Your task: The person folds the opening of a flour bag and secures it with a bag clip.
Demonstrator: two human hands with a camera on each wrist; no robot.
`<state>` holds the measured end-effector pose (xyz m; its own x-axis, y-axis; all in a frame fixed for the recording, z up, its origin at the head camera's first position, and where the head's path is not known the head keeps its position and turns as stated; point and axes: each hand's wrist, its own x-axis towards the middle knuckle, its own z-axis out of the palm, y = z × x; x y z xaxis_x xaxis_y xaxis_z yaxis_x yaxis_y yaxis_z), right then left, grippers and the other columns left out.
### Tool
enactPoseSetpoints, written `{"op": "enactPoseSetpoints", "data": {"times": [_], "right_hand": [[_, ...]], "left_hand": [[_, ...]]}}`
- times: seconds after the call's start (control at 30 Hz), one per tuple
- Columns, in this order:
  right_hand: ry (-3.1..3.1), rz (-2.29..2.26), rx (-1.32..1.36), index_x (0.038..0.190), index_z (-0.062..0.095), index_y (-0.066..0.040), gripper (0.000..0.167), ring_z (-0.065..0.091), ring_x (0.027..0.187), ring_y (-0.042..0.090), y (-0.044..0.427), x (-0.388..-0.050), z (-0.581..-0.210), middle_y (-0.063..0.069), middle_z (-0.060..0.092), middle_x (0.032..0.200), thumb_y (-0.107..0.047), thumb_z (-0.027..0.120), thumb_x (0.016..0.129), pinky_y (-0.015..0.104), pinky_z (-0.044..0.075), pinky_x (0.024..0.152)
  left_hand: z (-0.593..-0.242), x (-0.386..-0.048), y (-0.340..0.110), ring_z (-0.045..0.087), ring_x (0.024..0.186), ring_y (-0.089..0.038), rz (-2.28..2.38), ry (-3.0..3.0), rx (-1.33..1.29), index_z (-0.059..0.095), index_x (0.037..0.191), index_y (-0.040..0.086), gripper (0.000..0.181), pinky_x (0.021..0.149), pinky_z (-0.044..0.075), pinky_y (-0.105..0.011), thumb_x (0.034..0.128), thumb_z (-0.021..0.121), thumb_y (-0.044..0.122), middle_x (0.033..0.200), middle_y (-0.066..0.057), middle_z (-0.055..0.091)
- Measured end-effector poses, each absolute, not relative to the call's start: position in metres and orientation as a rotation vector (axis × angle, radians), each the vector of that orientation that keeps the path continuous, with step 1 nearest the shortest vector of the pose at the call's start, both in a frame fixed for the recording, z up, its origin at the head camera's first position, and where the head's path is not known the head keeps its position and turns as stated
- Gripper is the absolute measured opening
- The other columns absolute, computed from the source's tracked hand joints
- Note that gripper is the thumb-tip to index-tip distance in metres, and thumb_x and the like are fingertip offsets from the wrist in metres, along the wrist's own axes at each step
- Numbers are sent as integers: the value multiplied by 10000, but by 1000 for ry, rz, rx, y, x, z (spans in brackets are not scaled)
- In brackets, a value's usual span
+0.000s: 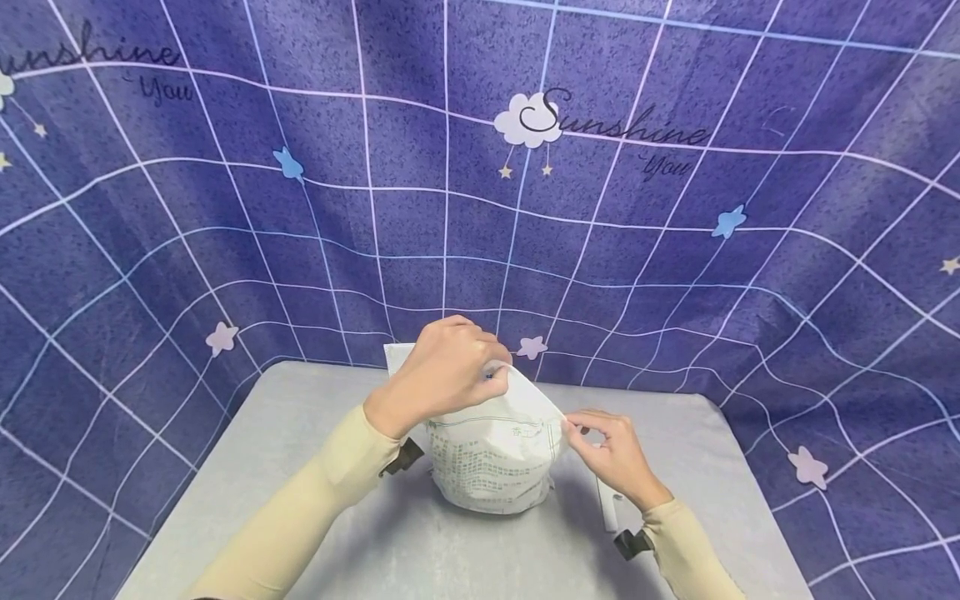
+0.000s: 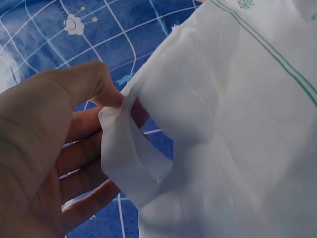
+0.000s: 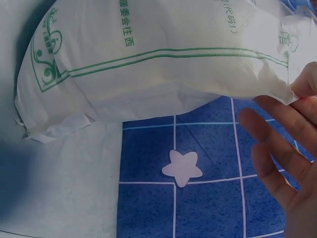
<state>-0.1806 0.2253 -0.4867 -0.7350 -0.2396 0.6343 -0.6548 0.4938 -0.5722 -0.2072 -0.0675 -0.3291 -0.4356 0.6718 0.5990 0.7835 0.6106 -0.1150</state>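
A full white bag (image 1: 491, 467) with green printed lines and small rows of print stands on the grey table. At its top, my left hand (image 1: 450, 367) pinches the edge between thumb and index finger. In the left wrist view, a folded flap (image 2: 121, 153) of the white material hangs beside a gap, with the other fingers behind it. My right hand (image 1: 611, 454) pinches the bag's upper right corner. The right wrist view shows that hand's thumb and index finger on the corner, its other fingers spread below. What the bag contains is hidden.
A narrow white strip (image 1: 606, 504) lies on the grey tabletop (image 1: 660, 533) behind the right hand. A white corner (image 1: 397, 356) juts out behind the left hand; I cannot tell whether it belongs to the bag. A blue gridded curtain (image 1: 480, 208) surrounds the table's back and sides.
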Motion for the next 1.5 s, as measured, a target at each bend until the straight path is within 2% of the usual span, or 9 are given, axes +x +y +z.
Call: {"op": "enactPoseSetpoints", "data": {"times": [0.17, 0.27, 0.47, 0.7, 0.93, 1.17, 1.4, 1.5], "right_hand": [[-2266, 1160, 741, 1022, 854, -107, 183, 775, 896, 150, 226, -180, -487, -3, 820, 998, 9, 765, 913, 321, 641, 798], [-2265, 1152, 740, 1020, 853, -106, 176, 753, 863, 126, 226, -180, -486, -5, 818, 984, 3, 767, 913, 323, 634, 754], [-2269, 1153, 731, 1029, 853, -102, 171, 694, 797, 88, 226, -180, -484, -5, 811, 959, -4, 769, 915, 229, 569, 714], [-2267, 1179, 726, 1045, 852, -108, 188, 688, 802, 87, 226, -180, -484, -13, 809, 966, 6, 766, 923, 369, 604, 695], [-2215, 1219, 750, 1065, 843, -125, 233, 690, 803, 98, 225, -176, -486, -27, 793, 939, 45, 751, 934, 232, 570, 759], [-2240, 1252, 690, 1097, 836, -131, 222, 711, 837, 91, 224, -173, -487, -16, 804, 1005, 18, 763, 948, 237, 588, 773], [-2289, 1283, 663, 1149, 820, -131, 233, 722, 884, 83, 229, -172, -487, -15, 799, 1066, -5, 763, 962, 330, 633, 788], [-2295, 1273, 670, 1167, 814, -143, 238, 724, 898, 86, 232, -171, -487, -22, 795, 1078, -20, 761, 970, 317, 625, 812]], "left_hand": [[-330, -209, -72, 698, 758, -112, -259, -2204, -1168, 847, 904, 244, 168, 861, 562, -273, 893, 688, 190, 845, 131, 764], [-331, -210, -73, 684, 732, -111, -268, -2159, -1196, 843, 906, 239, 166, 846, 563, -275, 910, 690, 173, 830, 127, 754], [-329, -212, -71, 714, 788, -124, -247, -2096, -1232, 846, 953, 217, 155, 865, 580, -290, 961, 703, 155, 854, 112, 765], [-329, -213, -71, 704, 796, -132, -239, -2073, -1251, 839, 969, 203, 126, 861, 585, -293, 970, 736, 130, 860, 105, 754], [-330, -213, -71, 705, 818, -136, -253, -2038, -1266, 842, 1025, 177, 143, 848, 590, -281, 985, 722, 110, 900, 86, 765], [-333, -215, -69, 720, 848, -135, -262, -2025, -1266, 846, 1053, 166, 166, 870, 591, -278, 1009, 695, 111, 925, 80, 777], [-333, -215, -67, 708, 822, -136, -267, -2015, -1264, 844, 1029, 169, 173, 853, 587, -274, 996, 695, 88, 899, 85, 766], [-332, -214, -68, 706, 820, -136, -270, -2014, -1260, 843, 1028, 171, 180, 864, 589, -276, 997, 687, 85, 895, 87, 762]]}}
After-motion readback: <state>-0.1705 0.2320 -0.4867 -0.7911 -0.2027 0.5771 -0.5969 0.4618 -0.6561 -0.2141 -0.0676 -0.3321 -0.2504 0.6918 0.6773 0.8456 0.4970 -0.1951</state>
